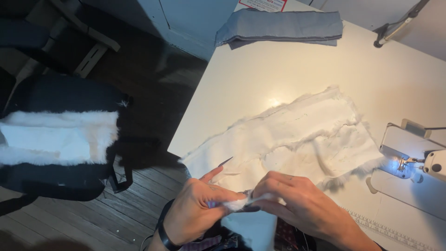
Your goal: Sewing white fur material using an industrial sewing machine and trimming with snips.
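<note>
Both hands are meeting at the near edge of the surface (241,79), pinching a small fold of white fabric (297,137) between them. The left hand (195,207), wearing a dark band at the wrist, is closing its thumb and fingers on the fold's left end, its index finger sticking out toward the cloth. The right hand (297,202) is pressing its fingertips together on the same fold from the other side, the two hands nearly touching. Something thin and dark is poking out just above the left hand's index finger; what it is cannot be told.

Beyond the hands, the rest of the white fabric is lying spread on the pale surface, its edges frayed and fuzzy, with a strip hanging down below the hands toward the person's lap. To the right of the right hand, a sewing machine (418,160) is shining its small lamp on the cloth's far corner, and a printed ruler strip (385,230) is running along the surface near that wrist. Well beyond the hands, folded grey fabric (283,25) is resting at the surface's far edge. Well left of the left hand, a dark chair (60,100) is standing on the wooden floor (116,209), carrying a white furry piece (55,137).
</note>
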